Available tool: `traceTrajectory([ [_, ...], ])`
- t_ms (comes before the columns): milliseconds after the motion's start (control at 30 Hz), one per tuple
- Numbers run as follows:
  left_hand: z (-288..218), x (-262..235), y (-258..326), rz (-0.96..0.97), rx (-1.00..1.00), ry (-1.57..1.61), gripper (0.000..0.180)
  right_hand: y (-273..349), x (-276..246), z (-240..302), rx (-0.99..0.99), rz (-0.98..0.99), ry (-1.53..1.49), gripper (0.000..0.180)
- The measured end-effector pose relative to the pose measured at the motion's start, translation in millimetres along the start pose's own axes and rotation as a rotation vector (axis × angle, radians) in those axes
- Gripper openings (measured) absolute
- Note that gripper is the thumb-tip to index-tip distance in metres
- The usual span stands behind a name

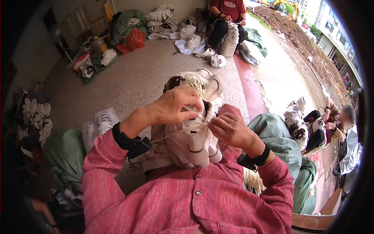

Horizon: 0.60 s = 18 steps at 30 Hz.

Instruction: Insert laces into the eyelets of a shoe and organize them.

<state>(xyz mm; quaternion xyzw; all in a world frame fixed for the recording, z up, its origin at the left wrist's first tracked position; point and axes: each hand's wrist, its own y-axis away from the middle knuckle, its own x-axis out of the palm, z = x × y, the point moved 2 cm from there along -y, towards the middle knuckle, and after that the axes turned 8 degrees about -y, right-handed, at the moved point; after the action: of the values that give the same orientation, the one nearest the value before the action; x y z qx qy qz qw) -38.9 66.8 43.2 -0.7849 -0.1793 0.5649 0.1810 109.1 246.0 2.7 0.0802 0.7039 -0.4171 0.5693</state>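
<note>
A stack of white sneakers [191, 146] rests against my lap, toes toward me, with another white sneaker [212, 86] at its far end. My right hand [230, 126] pinches a cream shoelace [196, 126] at the front shoe's lacing; a loose length of it trails left toward my left wrist. Over the shoe opening, my left hand [177, 105] is curled, thumb and forefinger close together at the tips. Whatever lies between those fingertips is too small to make out. More pale laces [194, 81] show just beyond the left hand.
Green sacks [64, 156] stand at my left, and more green cloth [276, 136] is at my right beside a bundle of laces [253, 181]. Shoe piles [161, 23] and a seated person [230, 19] are at the back. Another person [331, 124] works at far right.
</note>
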Motion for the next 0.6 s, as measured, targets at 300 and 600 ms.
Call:
traceTrajectory([
  [300,-8,12,-10,0.078,0.001,-0.178,0.015,-20,17,-10,0.098,-0.387,0.132,0.025],
  [600,0,13,-9,0.017,-0.044,-0.343,0.018,-12,28,-13,0.155,-0.418,-0.140,0.028],
])
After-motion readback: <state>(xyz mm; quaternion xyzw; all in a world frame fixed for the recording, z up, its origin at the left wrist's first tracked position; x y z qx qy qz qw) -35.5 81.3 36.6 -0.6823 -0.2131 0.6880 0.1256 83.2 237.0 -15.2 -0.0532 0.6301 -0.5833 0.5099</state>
